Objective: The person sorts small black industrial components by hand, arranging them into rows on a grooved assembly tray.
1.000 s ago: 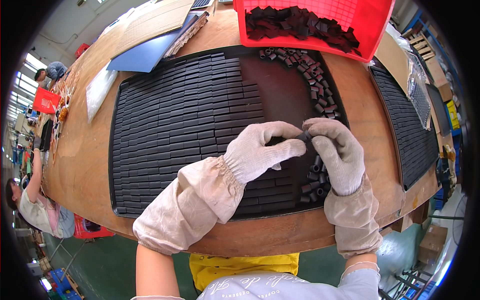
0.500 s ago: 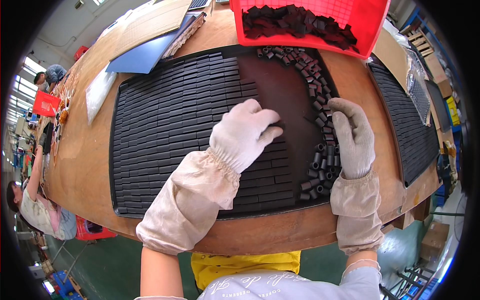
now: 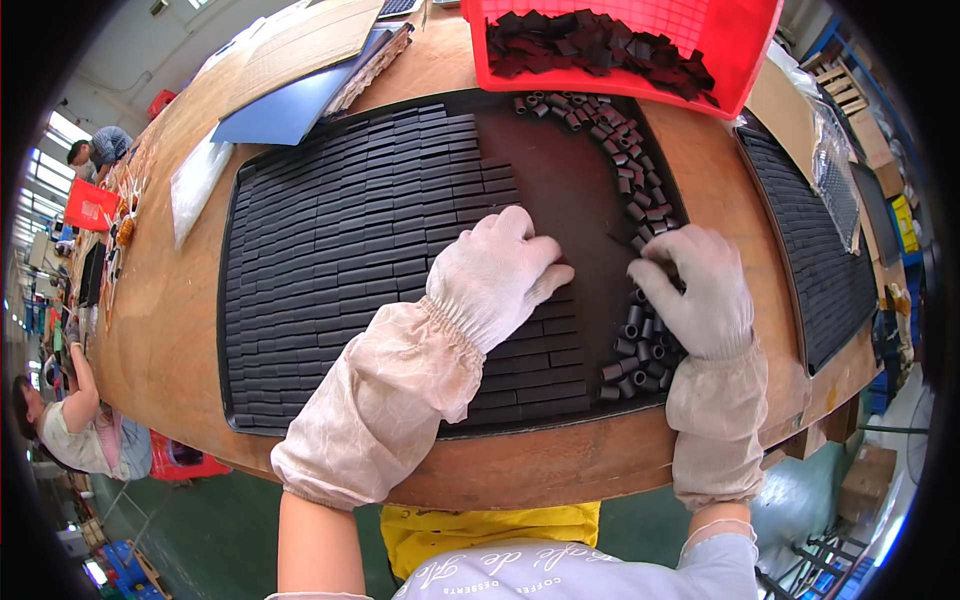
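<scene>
A shallow dark tray (image 3: 560, 190) lies on the table in front of me, its left and middle filled with tight rows of short black tubes (image 3: 360, 220). My left hand (image 3: 492, 270), in a whitish glove, rests over the ragged right end of these rows. Its thumb and fingers are closed together, and whatever they hold is hidden. Loose black tubes (image 3: 632, 345) form a curved band along the tray's right side. Over this band is my gloved right hand (image 3: 705, 290), thumb and fingertips bent together in a pinch among the tubes. What lies between those tips cannot be made out.
Behind the tray stands a red bin (image 3: 740, 60) holding black flat pieces. Cardboard (image 3: 300, 50) and a blue sheet (image 3: 290, 105) lie at the back left. Another filled tray (image 3: 815, 260) is at the right. At the far left a co-worker (image 3: 85, 420) sits by the table.
My right hand has shifted left and down onto the loose tubes, its fingers bending toward the thumb. My left hand has moved slightly right and down. The co-worker's arm has lowered.
</scene>
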Demonstrator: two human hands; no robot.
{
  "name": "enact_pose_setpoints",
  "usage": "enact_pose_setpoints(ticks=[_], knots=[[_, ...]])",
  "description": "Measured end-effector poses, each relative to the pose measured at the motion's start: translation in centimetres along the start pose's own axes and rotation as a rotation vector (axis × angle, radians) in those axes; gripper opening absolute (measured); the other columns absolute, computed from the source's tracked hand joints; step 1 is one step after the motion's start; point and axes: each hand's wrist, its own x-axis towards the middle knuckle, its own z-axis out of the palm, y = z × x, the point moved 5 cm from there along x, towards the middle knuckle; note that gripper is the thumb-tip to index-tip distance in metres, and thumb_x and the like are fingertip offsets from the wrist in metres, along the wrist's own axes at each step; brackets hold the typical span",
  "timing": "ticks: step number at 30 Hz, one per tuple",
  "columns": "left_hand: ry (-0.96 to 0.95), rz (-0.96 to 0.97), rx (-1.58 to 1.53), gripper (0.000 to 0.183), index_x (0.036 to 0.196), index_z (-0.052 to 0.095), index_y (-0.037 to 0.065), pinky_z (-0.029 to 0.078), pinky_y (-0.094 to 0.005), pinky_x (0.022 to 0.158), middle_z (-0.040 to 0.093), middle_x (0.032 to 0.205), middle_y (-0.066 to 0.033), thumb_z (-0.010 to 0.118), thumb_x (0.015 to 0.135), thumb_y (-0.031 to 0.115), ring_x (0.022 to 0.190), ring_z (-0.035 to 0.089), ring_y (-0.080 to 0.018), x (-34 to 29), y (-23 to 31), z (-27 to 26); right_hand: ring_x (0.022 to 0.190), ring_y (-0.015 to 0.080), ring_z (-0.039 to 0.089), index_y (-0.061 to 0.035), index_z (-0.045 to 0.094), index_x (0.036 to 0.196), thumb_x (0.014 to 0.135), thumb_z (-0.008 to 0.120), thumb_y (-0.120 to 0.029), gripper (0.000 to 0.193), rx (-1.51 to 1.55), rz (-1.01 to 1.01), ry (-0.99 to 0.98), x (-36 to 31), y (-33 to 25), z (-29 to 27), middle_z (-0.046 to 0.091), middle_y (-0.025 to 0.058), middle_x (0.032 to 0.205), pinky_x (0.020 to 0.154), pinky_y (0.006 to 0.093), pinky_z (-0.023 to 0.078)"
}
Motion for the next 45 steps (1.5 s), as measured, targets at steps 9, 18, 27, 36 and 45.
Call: enact_pose_setpoints(ticks=[9,18,27,36,45], knots=[[-0.073,-0.315,-1.574,0.059,0.145,0.043,0.003,0.051,-0.0299,0.088,0.053,0.108,-0.0037,0.058,0.088,0.002,0.085,0.055,-0.0109,-0.5,-1.1,0.5,0.083,0.027,0.061,-0.0099,0.069,0.087,0.074,0.077,-0.014,0.016,0.009,-0.145,-0.255,-1.0,-0.5,1.3,0.065,0.0054,0.081,0.077,0.0418,0.047],[-0.312,-0.189,-1.931,0.063,0.152,0.023,-0.003,0.048,-0.044,0.107,0.045,0.142,-0.0224,0.046,0.094,-0.007,0.127,0.053,-0.0278,-0.5,0.9,1.5,0.08,0.0278,0.063,-0.0107,0.067,0.097,0.074,0.076,-0.008,0.025,0.138,-0.27,0.111,-0.1,-2.6,0.3,0.065,0.0057,0.084,0.071,0.0414,0.047],[-0.291,-0.075,-1.307,0.061,0.149,0.032,-0.003,0.048,-0.0405,0.107,0.041,0.146,-0.0182,0.046,0.091,-0.015,0.131,0.047,-0.0259,-0.6,1.3,1.8,0.077,0.0269,0.062,-0.0101,0.066,0.1,0.072,0.076,-0.007,0.03,0.157,-0.344,0.085,-0.4,-4.1,1.2,0.063,0.0041,0.081,0.072,0.0399,0.047],[-0.314,-0.238,-1.834,0.045,0.141,0.044,-0.003,0.053,-0.0324,0.095,0.057,0.127,-0.0115,0.055,0.1,0.011,0.115,0.057,-0.0177,-0.6,1.3,1.0,0.087,0.0282,0.06,-0.0115,0.063,0.093,0.073,0.073,-0.004,0.024,0.15,-0.265,0.224,-0.8,-2.9,0.2,0.063,0.0049,0.092,0.079,0.0407,0.047],[-0.386,-0.251,-1.287,0.037,0.118,0.065,0.008,0.046,-0.0201,0.065,0.067,0.101,0.0029,0.07,0.092,0.034,0.083,0.055,-0.003,-0.5,1.1,0.0,0.082,0.0297,0.062,-0.0101,0.062,0.098,0.058,0.07,0.002,0.042,0.183,-0.422,0.157,-1.4,-3.5,0.7,0.062,0.007,0.098,0.072,0.0405,0.049]])
